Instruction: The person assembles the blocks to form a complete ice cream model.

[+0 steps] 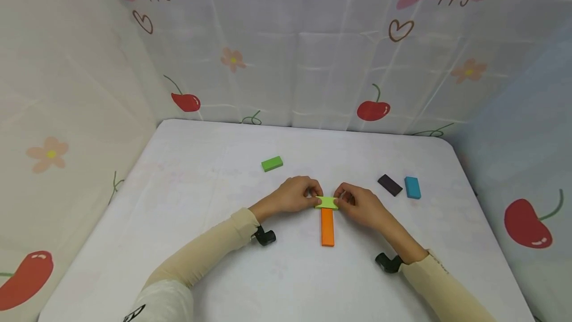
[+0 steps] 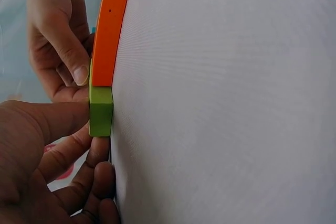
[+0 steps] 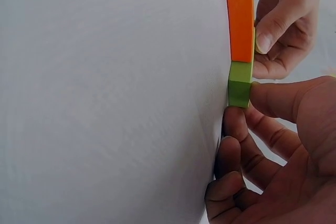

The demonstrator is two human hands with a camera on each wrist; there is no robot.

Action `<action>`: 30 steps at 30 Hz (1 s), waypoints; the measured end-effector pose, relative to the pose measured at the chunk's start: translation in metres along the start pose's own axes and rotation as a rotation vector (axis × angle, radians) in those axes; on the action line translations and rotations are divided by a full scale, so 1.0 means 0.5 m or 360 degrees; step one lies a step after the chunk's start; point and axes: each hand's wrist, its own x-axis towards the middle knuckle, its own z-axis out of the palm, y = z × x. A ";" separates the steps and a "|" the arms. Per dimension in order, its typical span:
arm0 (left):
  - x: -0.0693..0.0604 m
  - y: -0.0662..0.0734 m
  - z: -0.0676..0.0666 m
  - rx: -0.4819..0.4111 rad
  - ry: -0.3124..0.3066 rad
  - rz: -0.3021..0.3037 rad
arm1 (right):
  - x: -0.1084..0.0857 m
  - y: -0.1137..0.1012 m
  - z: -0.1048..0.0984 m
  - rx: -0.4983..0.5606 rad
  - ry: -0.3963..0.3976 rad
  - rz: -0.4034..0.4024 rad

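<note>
Lime-green block [image 1: 327, 203], both hands [image 1: 296, 195] [image 1: 363, 206] pinching its ends, orange block [image 1: 327, 228] touching its near side

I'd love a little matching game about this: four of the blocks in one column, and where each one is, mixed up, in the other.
Blocks
1. Lime block
2. Orange block
3. Blue block
4. Green block

Places
A. Farthest right in the head view
B. Like the stem of a T
C. Highest up in the head view
D. Between left hand and right hand

Pairs: 1-D, 2-B, 3-A, 4-C
</note>
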 end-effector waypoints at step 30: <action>-0.006 0.003 0.004 0.0053 0.0001 0.0017 | -0.038 -0.028 0.022 -0.0113 0.0131 0.0128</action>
